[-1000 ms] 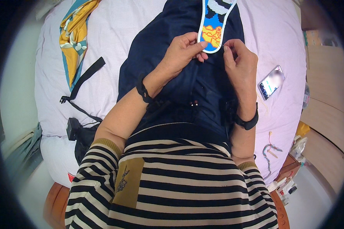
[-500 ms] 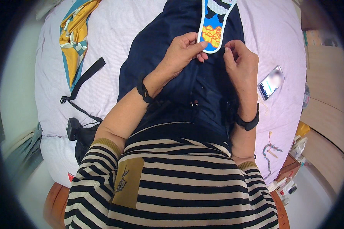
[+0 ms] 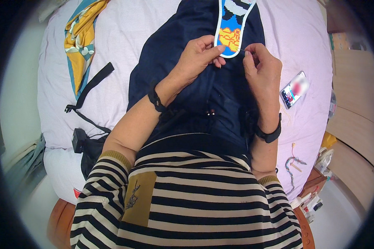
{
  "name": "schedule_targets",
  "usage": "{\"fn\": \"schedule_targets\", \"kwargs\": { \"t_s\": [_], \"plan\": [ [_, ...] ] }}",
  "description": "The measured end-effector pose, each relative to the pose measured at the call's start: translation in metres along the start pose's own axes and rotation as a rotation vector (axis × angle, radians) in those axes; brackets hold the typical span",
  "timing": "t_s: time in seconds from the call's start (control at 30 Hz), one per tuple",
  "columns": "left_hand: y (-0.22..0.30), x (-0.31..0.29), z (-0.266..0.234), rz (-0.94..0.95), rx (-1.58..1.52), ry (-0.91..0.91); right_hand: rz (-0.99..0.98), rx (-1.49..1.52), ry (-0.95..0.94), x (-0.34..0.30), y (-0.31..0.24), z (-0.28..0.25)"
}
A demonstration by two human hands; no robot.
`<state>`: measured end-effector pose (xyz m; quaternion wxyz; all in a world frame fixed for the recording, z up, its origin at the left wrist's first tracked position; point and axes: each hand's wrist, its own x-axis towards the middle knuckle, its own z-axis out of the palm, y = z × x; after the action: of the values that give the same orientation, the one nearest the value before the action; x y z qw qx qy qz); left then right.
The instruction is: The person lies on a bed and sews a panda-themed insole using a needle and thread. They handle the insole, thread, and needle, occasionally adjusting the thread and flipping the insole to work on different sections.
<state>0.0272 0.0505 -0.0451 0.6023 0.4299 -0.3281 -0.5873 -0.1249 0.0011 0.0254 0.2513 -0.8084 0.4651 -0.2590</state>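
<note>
An embroidered insole-shaped piece point(image 3: 232, 25), blue with an orange patch and a white rim, lies over a dark navy garment point(image 3: 174, 70) on a pale lilac bed cover point(image 3: 124, 37). My left hand point(image 3: 199, 56) pinches the piece's lower rounded end between thumb and fingers. Just to its right, my right hand point(image 3: 262, 66) has its fingertips closed on a thin needle point(image 3: 242, 50) that points at that same end. Both wrists wear dark bands. Any thread is too fine to make out.
A smartphone point(image 3: 294, 89) with a lit screen lies on the cover right of my right hand. A yellow and teal scarf point(image 3: 82, 41) sits at the upper left, a black strap and pouch point(image 3: 85, 137) at the left. Loose threads point(image 3: 293, 164) lie at the lower right beside wooden furniture point(image 3: 353, 124).
Both hands stay at the lower end of the embroidered piece; the fingers shift only slightly. Nothing else has moved.
</note>
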Motion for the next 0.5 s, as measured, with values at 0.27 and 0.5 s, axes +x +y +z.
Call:
{"fn": "schedule_targets", "kwargs": {
  "t_s": [0.27,0.5],
  "plan": [
    [-0.0011,-0.0001,-0.0006,0.011,-0.007,-0.011,-0.046,-0.026,-0.016,-0.0001,0.004,0.0038],
    [-0.0008,-0.0003,-0.0007,-0.001,0.006,-0.01,-0.078,0.058,0.025,-0.0007,0.0023,0.0068]
  ]
}}
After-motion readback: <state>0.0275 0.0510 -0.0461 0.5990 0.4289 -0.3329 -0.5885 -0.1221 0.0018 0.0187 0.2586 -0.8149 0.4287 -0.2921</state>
